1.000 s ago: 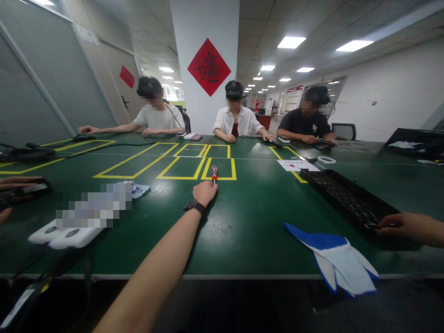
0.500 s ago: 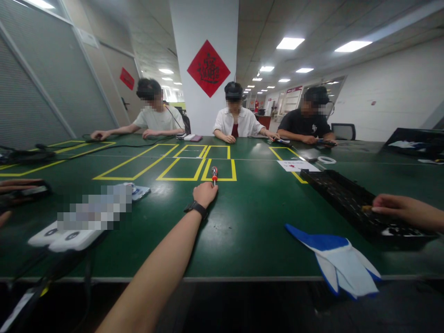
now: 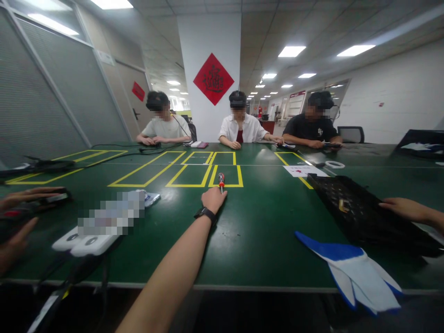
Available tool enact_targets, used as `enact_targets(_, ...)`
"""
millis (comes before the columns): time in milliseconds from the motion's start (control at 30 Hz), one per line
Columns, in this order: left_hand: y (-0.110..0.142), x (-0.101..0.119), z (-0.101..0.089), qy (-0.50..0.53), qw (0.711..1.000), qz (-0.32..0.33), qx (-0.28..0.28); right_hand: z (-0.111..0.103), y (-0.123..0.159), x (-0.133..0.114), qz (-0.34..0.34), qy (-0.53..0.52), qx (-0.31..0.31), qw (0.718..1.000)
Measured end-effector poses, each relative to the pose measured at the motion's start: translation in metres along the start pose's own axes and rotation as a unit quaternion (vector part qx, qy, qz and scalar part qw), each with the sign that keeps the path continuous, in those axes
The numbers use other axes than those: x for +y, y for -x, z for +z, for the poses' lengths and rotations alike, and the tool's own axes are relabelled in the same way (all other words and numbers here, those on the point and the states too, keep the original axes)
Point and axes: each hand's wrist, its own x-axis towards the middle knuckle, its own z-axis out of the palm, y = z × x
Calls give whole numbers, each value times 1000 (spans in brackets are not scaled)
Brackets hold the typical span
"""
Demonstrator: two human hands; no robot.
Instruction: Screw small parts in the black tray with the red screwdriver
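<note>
My left hand, with a dark band on its wrist, reaches out over the middle of the green table. Its fingers are closed on the thin metal shaft of a screwdriver. The screwdriver's red and clear handle points away from me, just inside a rectangle of yellow tape. Whether the handle touches the table I cannot tell. My right hand is out of the picture.
A white device with cables lies left. A blue-and-white glove overhangs the front edge. At right, another person's hand touches a black tray. Another person's hands hold something dark at far left. Three people sit opposite.
The view has shifted, while my left hand keeps its grip on the screwdriver. The neighbour's hand at right has left a yellowish piece in the tray, which now sits at a different angle.
</note>
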Motion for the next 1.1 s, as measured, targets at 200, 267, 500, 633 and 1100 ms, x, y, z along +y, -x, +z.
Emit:
enact_targets(200, -5, 1, 2, -20, 1000, 14, -16, -37, 22, -119, -43, -63, -80, 994)
enact_targets(267, -6, 0, 1, 7, 1000, -3, -22, -37, 32, -180, -105, -40, -50, 992)
enact_targets(500, -5, -7, -6, 75, 997, -22, 4, 12, 43, -350, -248, 1, -18, 969)
enact_targets(633, -5, -9, -7, 114, 993, -14, 25, 32, 37, -389, -261, 5, -27, 965)
enact_targets(1100, 16, 24, -32, 165, 961, 193, 107, 12, 76, -440, -293, -299, 27, 908)
